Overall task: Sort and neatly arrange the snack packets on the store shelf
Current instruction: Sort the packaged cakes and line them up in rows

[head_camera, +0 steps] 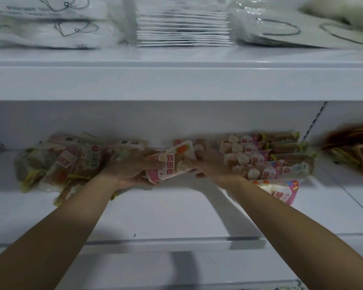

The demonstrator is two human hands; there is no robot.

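1. Both hands reach onto the middle shelf (176, 206), white metal. They hold 1 pink-and-white snack packet (172, 162) between them, tilted, w/ red lettering facing the camera.
2. Left hand (132, 170): fingers curled round the packet's left end, thumb on top near the label. Blurred, so finger detail is rough.
3. Right hand (214, 166): grips the packet's right end; blur is heavy, so exactly how the fingers wrap can't be told.
4. The held packet sits at the shelf's center, just in front of the back wall, between 2 groups of packets.
5. Left group: a loose pile (59, 164) of clear-wrapped packets w/ orange-pink contents & yellow ties, overlapping at odd angles, partly hidden by the left forearm.
6. Right group: a row of pink packets (249, 158) stacked front to back, overlapping; just beside them on the right, brown packets w/ green edges (287, 147). 1 more pink packet (281, 191) lies nearer the shelf edge, touching the right forearm.
7. Far right, past the upright divider: blurred brown-orange packets (352, 151).
8. Top shelf (176, 80): white bagged goods (46, 21) at left, a flat white stack (182, 28) mid, clear bags w/ dark loops (291, 28) at right.
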